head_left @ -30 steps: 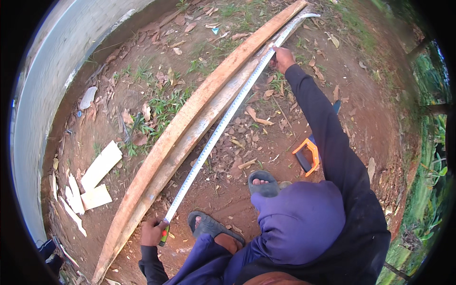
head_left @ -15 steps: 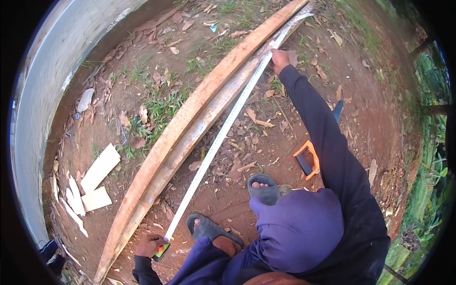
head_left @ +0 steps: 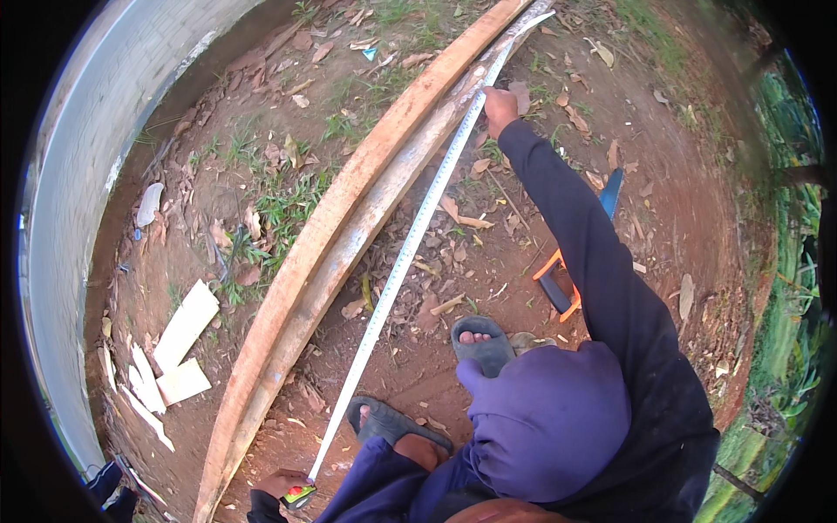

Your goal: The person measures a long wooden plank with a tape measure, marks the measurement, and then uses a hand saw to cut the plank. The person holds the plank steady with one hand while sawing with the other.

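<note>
A long white tape measure blade [head_left: 397, 270] stretches diagonally between my hands, beside two long timber pieces. At the lower left my left hand [head_left: 281, 484] is closed around the black and yellow-green tape measure case [head_left: 299, 497]. Far up the timber, my right hand [head_left: 500, 112] is closed on the blade, which runs on past it toward the far end. The browner wooden beam [head_left: 344, 183] lies on the left. Against its right side lies a paler, weathered wooden beam [head_left: 349, 242]. Both look curved in this view.
Under my right arm lies a saw with an orange and black handle [head_left: 558, 286] and a blue blade [head_left: 612, 192]. Pale wood offcuts [head_left: 186, 324] lie left of the timber, near a wall [head_left: 70, 227]. My sandalled feet stand right of the tape.
My left hand has moved nearer me with the tape measure case. My right hand keeps its grip on the blade at about the same place. The whole view has shifted slightly.
</note>
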### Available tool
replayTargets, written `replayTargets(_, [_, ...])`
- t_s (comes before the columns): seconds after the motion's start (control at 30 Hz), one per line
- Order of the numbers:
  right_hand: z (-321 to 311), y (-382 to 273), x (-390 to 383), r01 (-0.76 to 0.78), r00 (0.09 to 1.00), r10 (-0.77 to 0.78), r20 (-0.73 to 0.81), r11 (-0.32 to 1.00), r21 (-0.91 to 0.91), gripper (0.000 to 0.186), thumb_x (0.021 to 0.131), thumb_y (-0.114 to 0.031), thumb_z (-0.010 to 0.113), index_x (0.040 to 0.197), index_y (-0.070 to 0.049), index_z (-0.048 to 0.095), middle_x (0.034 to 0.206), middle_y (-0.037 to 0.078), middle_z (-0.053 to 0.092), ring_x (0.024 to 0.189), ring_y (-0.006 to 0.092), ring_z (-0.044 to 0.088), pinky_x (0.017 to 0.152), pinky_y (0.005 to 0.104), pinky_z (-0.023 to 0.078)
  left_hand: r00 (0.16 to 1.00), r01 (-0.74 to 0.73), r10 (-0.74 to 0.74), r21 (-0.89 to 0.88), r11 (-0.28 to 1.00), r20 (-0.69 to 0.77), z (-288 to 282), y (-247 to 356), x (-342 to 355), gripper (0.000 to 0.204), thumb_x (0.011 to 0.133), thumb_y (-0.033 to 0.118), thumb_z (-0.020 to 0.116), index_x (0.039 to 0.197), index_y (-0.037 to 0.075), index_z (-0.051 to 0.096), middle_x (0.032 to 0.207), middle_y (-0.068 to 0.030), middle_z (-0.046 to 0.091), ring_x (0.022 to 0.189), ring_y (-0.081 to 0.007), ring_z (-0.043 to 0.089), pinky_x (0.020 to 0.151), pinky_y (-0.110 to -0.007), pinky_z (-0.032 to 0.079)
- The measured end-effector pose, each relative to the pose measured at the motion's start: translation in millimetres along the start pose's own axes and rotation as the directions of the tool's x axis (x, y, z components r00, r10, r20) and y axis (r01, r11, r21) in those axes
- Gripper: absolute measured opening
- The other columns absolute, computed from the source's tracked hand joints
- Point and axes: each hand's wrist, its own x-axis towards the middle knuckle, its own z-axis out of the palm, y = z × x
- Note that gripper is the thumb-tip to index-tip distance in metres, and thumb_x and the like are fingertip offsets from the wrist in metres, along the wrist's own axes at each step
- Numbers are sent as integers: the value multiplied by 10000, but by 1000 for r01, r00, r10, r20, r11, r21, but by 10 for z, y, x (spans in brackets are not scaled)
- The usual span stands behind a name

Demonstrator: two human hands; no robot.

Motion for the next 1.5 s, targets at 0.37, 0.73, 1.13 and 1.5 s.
replayTargets(0.37, [-345, 263, 114, 125, 992, -126, 16, 942, -313, 263, 899, -187, 628, 846, 64, 686, 743, 126, 681, 651, 240, 647, 627, 380, 488, 963, -127, 103, 84, 988, 249, 224, -220, 338, 313, 940, 115, 551, 1189, 115, 740, 1254, -102, 702, 1148, -280, 663, 1017, -335, 509])
replayTargets(0.73, [-317, 5, -13, 58, 998, -56, 29, 997, -60, 208, 952, -146, 634, 962, 58, 675, 782, 87, 661, 662, 179, 611, 599, 362, 478, 841, 484, -537, -361, 797, -57, 13, 592, 338, 299, 843, 323, 766, 998, 69, 797, 828, -45, 737, 764, -117, 657, 732, -266, 510])
replayTargets(1.13, [-139, -542, 51, -13, 1000, 12, 17, 999, 36, 217, 1008, -87, 541, 1066, 113, 604, 880, 167, 707, 721, 224, 720, 541, 312, 556, 864, 367, -439, -292, 884, -244, -343, 1677, 628, 296, 854, 303, 747, 954, 28, 786, 692, -51, 664, 639, -123, 604, 610, -294, 470])
replayTargets(1.5, [-283, -756, 340, 76, 989, -71, -127, 997, 34, 213, 1011, -56, 522, 1075, 127, 609, 926, 189, 726, 738, 224, 732, 567, 321, 563, 853, 343, -410, -245, 907, -323, -449, 1881, 666, 306, 845, 313, 752, 917, 16, 779, 669, -62, 655, 623, -130, 608, 599, -299, 468])
